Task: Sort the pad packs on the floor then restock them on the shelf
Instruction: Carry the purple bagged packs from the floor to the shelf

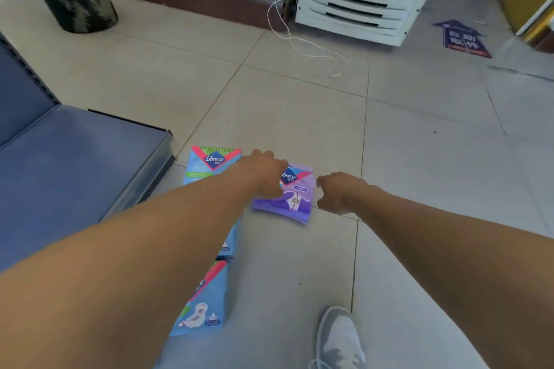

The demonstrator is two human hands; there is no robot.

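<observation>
Left hand point(263, 172) on purple pack point(295, 198) (Libresse, like blue pack point(209, 165)).

Tiled floor point(299, 117) with purple pack point(296, 198), blue packs point(207, 168).

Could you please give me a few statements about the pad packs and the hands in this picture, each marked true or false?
1. The left hand is on the purple pack. True.
2. The purple pack already sits on the shelf. False: it lies on the floor; the grey shelf at the left holds no pack in view.
3. The right hand is beside the purple pack's right edge, fingers curled. True.
4. Only purple packs are in view. False: a blue pack lies to its left, and another blue pack lies nearer the camera.
5. A white cord trails across the floor. True.
</observation>
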